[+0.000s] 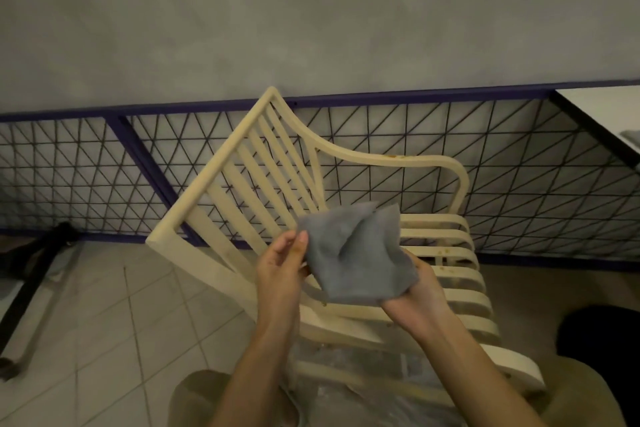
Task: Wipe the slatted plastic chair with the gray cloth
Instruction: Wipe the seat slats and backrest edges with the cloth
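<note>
The gray cloth [356, 253] hangs above the chair [242, 163]: left hand [280, 274] fingers [302, 243] pinch its upper edge, and the right hand [419, 302] grips its lower corner. The spotted seat slats [450, 253] lie just beneath, nearest the right hand.

The slatted plastic chair [381, 160] is cream coloured and stands upright on the tiled floor [104, 305], with brownish spots on its seat slats and far armrest. The gray cloth [356, 253] is crumpled, held above the seat between left hand [280, 270] and right hand [415, 302].
</note>
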`<state>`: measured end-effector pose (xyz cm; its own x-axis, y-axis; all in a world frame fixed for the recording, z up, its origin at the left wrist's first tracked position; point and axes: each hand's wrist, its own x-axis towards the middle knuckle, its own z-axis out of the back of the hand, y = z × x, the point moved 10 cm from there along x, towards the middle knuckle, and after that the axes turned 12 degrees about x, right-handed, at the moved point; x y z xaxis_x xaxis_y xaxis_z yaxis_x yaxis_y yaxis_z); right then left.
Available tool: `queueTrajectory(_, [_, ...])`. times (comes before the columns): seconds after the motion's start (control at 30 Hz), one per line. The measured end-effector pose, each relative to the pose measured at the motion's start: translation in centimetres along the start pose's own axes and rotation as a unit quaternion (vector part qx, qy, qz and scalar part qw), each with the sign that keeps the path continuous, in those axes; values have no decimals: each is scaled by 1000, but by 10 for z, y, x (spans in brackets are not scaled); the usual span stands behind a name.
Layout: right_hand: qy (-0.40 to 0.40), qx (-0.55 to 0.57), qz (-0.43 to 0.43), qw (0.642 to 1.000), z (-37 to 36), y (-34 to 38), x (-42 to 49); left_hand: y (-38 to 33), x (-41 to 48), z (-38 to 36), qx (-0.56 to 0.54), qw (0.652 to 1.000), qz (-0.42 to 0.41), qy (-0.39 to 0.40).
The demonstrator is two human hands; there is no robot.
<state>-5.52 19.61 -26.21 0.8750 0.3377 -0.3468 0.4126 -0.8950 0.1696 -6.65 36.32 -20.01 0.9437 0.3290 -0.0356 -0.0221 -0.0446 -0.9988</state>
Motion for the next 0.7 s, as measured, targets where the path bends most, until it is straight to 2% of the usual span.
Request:
queueTrajectory(0.1, [-116, -114, 82, 983, 33, 28, 5, -14, 17, 11, -106, 994, 38, -12])
queueTrajectory(0.17, [-166, -281, 185, 927, 33, 55, -4, -28, 24, 8, -149, 988, 34, -2])
queueTrajectory(0.23, [-152, -411, 259, 861, 15, 64, -11, -35, 27, -1, -203, 978, 43, 11])
queueTrajectory(0.27, [-125, -435, 262, 852, 4, 57, -10, -36, 27, -9, -229, 972, 52, 20])
queueTrajectory(0.3, [-101, -439, 239, 860, -4, 44, -7, -36, 27, -18, -249, 966, 64, 30])
queueTrajectory(0.33, [-79, -413, 193, 886, -11, 26, -4, -34, 25, -28, -264, 961, 76, 41])
queueTrajectory(0.4, [-45, -264, 66, 961, -19, -12, 7, -28, 20, -47, -284, 951, 103, 65])
queueTrajectory(0.47, [-8, -117, -11, 993, -28, -34, 16, -17, 15, -58, -310, 939, 130, 78])
queueTrajectory(0.57, [35, 30, -8, 999, -39, -32, 19, 0, 8, -58, -331, 929, 144, 79])
queueTrajectory(0.7, [24, 14, 68, 997, -28, -9, 25, 23, 5, -26, -308, 943, 128, -2])
